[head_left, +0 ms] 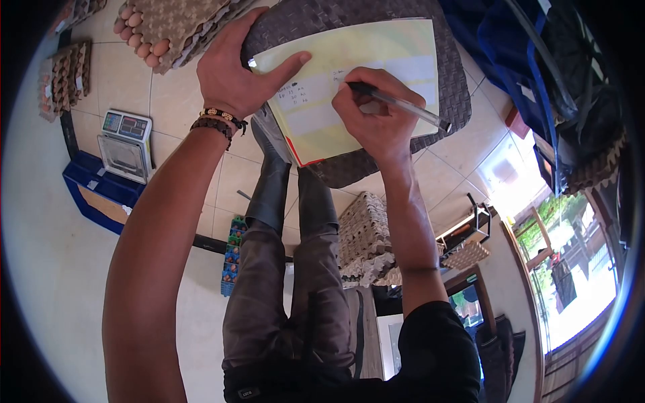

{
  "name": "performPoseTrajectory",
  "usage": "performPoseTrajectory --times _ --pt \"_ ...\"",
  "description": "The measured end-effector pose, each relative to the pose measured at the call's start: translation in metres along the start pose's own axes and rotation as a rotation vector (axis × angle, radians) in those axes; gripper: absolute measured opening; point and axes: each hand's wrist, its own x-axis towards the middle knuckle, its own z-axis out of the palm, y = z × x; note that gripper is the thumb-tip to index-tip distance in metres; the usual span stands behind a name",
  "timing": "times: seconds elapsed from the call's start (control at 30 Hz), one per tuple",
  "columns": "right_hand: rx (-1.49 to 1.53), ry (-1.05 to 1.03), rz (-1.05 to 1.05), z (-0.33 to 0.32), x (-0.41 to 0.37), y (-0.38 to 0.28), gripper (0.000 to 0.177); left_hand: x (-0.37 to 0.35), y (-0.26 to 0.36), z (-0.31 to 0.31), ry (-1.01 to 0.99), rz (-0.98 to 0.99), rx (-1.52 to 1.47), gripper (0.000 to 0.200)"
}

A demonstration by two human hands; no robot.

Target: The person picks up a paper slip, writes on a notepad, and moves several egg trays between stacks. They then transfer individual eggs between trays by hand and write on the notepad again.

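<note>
A yellowish sheet of paper (322, 138) with a paler band across it lies on a dark woven surface (346, 171). Handwritten marks show at its left and near its middle. My right hand (379, 114) grips a pen (403, 104), clear-barrelled with a dark front end, its tip side over the paper by the written lines. My left hand (242, 74) rests at the paper's upper left edge, fingers spread and thumb stretched over the sheet. Beaded bracelets (218, 124) circle the left wrist.
Egg trays (181, 27) with brown eggs (141, 33) lie at upper left. A digital scale (126, 144) stands by a blue box (101, 201). Stacked egg trays (366, 232) are beside my legs. Blue fabric (504, 74) hangs at right, near a bright doorway (571, 269).
</note>
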Motion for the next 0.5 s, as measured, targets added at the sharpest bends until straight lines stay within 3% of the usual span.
performPoseTrajectory --times 0.47,0.5 --pt "0.007 0.064 0.011 -0.002 -0.0022 -0.0042 0.015 0.0006 -0.0011 0.0021 0.003 -0.048 -0.021 0.073" --pt "-0.011 0.092 -0.06 -0.0019 -0.001 -0.0025 0.016 0.0001 -0.002 0.0029 0.009 -0.041 -0.02 0.073"
